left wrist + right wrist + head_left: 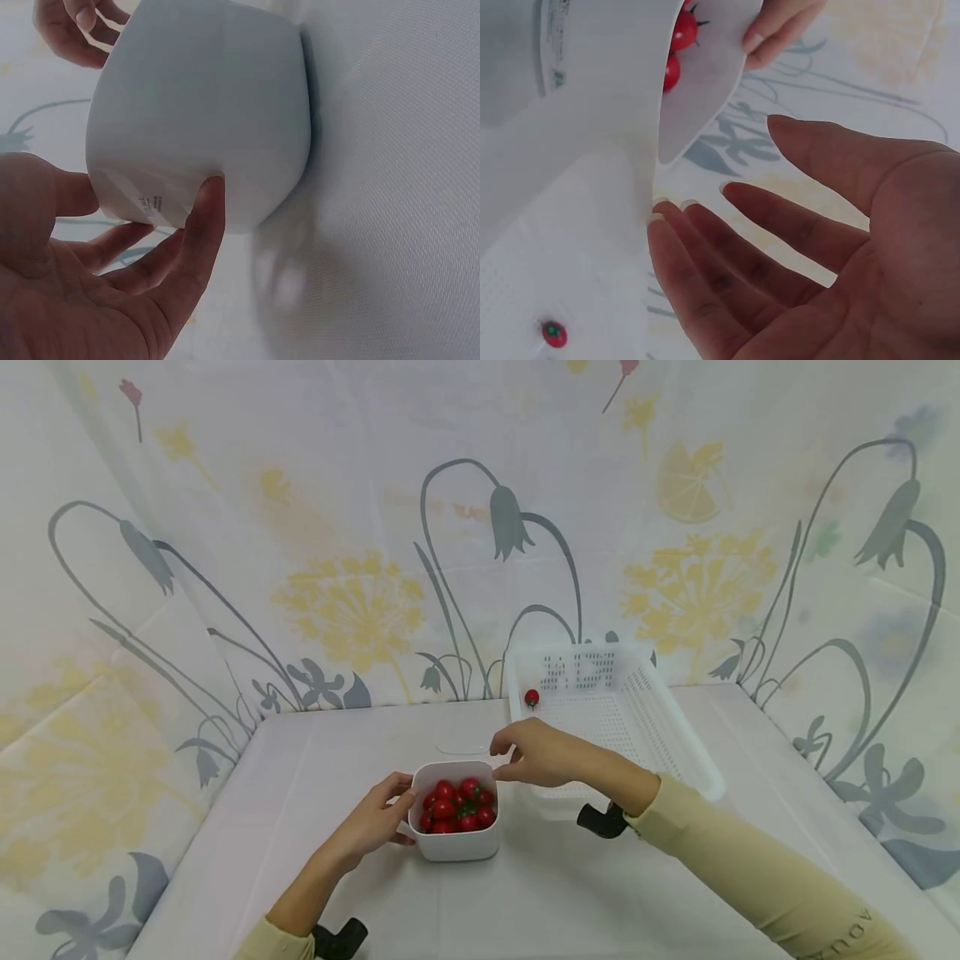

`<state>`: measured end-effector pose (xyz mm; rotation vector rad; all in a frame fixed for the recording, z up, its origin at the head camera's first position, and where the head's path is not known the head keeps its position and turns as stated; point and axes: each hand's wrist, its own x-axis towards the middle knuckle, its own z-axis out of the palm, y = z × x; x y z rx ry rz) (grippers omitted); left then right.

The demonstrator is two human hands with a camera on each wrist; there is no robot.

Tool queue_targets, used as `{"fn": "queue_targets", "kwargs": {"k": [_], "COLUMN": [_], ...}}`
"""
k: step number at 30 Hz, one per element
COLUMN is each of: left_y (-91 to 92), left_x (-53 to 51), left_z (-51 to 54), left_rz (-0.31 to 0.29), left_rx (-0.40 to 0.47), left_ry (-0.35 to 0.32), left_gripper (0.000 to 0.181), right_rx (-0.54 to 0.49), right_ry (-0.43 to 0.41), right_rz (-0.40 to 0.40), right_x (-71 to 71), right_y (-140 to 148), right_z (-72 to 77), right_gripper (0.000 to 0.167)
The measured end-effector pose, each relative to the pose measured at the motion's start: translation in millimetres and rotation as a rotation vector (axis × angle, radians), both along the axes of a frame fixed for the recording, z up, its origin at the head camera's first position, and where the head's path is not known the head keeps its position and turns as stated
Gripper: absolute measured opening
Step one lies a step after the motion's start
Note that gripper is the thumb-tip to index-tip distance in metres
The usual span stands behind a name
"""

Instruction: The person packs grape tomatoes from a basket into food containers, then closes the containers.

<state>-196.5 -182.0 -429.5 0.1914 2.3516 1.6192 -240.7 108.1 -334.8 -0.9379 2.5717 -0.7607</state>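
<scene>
A white plastic box (461, 847) stands upright on the table, with several cherry tomatoes (444, 809) inside, some with green stems. My left hand (372, 818) holds its left side. In the left wrist view, the thumb meets the rim and the fingers (204, 225) spread round the corner. Beside the far right corner is my right hand (542, 752), thumb and fingers apart. The right wrist view shows this hand (802, 247) holding nothing, its fingertips close to the box edge; whether they touch it I cannot tell.
A white perforated basket (678, 727) stands at the back right, partly behind my right forearm. One cherry tomato (532, 697) lies at its far left. A flower-printed cloth (360, 527) hangs behind the white-covered table (322, 752).
</scene>
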Motion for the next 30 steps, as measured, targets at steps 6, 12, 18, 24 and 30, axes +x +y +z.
{"fn": "queue_targets", "kwargs": {"k": [6, 12, 18, 24, 30], "left_y": [-0.3, 0.3, 0.4, 1.6, 0.1], "left_x": [0.5, 0.2, -0.6, 0.0, 0.7], "left_z": [-0.7, -0.9, -1.1, -0.4, 0.3], "left_rz": [-0.002, 0.003, 0.02, 0.027, 0.017], "left_rx": [0.014, 0.013, 0.008, 0.008, 0.008], "left_ry": [-0.007, -0.003, -0.005, -0.01, -0.01], "left_gripper": [0.034, 0.034, 0.032, 0.032, 0.033], "right_rx": [0.004, -0.007, 0.009, 0.029, 0.023], "right_ry": [0.045, 0.054, 0.066, 0.048, -0.075], "right_rz": [-0.003, -0.033, -0.087, -0.19, -0.303], "right_x": [-4.0, -16.7, -40.7, -71.3, -98.6], "right_y": [22, 46, 65, 83, 97], "right_z": [3.3, -0.9, -8.0, -17.9, -28.0], "right_gripper": [0.031, 0.033, 0.033, 0.039, 0.048]}}
